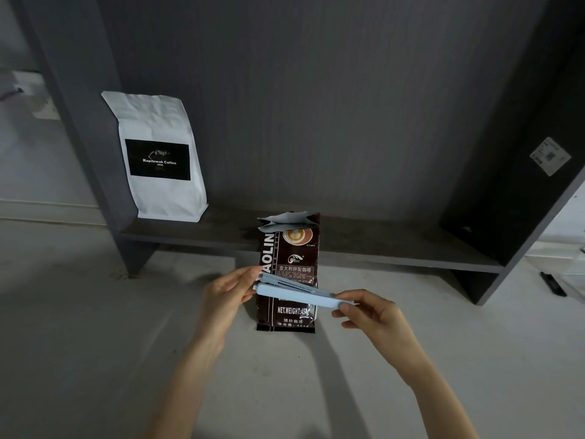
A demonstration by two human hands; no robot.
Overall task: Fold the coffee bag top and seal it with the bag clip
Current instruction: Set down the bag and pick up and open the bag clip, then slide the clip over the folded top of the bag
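Pale floor, dark shelf (316, 245) behind. Bag (289, 270) upright against shelf edge, top open, unfolded. Left hand (226, 291) and right hand (370, 313) each pinch one end of clip (297, 293), arms parted. Next, likely: fold top, then clamp.

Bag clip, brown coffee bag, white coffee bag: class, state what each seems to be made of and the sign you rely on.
Bag clip: probably matte plastic; uniform pale blue, rigid straight bars.
Brown coffee bag: likely glossy printed foil laminate; light glints off it, and its open top shows a silvery lining.
White coffee bag: matte paper or paper-faced laminate, hard to tell; it shows soft creases and no shine.
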